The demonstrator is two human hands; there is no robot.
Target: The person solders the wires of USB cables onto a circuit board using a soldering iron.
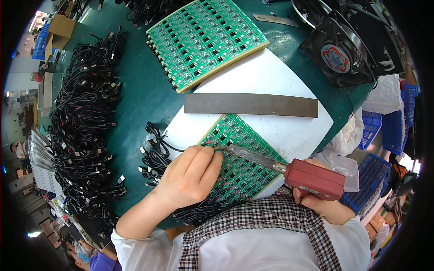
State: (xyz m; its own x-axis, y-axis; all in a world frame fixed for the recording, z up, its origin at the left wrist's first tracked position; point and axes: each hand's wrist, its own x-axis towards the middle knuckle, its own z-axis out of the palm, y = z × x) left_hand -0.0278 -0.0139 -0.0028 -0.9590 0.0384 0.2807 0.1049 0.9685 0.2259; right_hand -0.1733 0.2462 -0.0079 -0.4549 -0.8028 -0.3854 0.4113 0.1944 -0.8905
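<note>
My left hand [192, 174] is closed in a pinch over a green circuit board [244, 131]. A black cable [171, 147] runs into its fingers, and thin red wire shows at the fingertips. In my right hand [318, 205] is a red gun-shaped tool [315, 179], either a soldering gun or a glue gun. Its long, crusted barrel [253, 157] reaches left across the board, and the tip is close beside my left fingertips. Whether the tip touches the board is hidden. More black cables with red wire ends lie along the board's near edge.
A brown flat bar [251, 105] crosses the white sheet [294, 135] beyond the board. Behind it lies a stack of circuit boards [208, 40]. Black cables [83, 108] are heaped at left. A black fan [337, 56] stands far right, with blue crates [368, 180] beside the table.
</note>
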